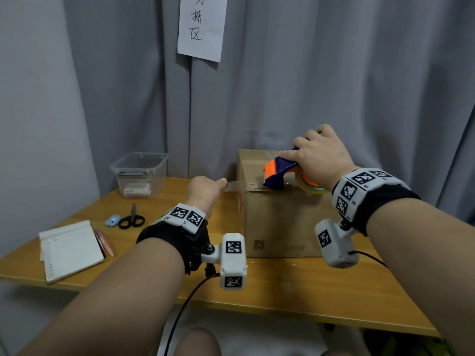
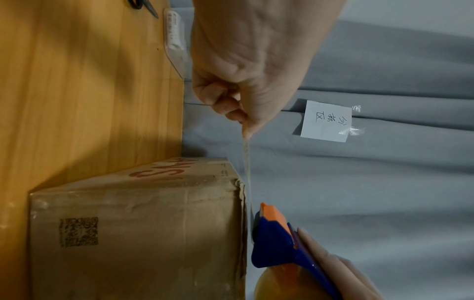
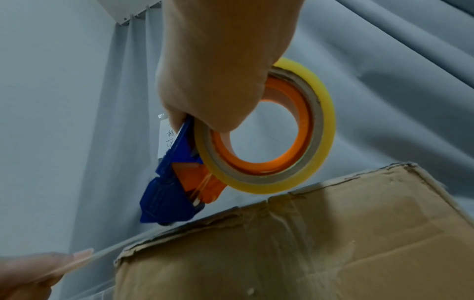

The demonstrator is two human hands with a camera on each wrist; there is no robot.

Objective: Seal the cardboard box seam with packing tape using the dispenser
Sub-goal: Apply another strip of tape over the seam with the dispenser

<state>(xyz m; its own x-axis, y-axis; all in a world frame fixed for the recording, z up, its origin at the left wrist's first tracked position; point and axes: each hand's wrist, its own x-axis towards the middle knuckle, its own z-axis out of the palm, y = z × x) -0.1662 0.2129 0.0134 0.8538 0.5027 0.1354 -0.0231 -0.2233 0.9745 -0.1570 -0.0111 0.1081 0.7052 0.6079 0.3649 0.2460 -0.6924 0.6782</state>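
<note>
The right hand [image 1: 321, 155] wraps its grip round the tape dispenser [image 1: 279, 173], nose down on the cardboard box [image 1: 277, 222] top; its fingertips are hidden behind the roll. Past the box's left edge, the left hand [image 1: 205, 192] pinches the clear tape strip [image 1: 235, 185], barely visible edge-on.

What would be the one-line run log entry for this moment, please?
phase: tape pulled out | left hand: pinches tape end | right hand: grips tape dispenser on cardboard box top | seam: not yet covered
</note>
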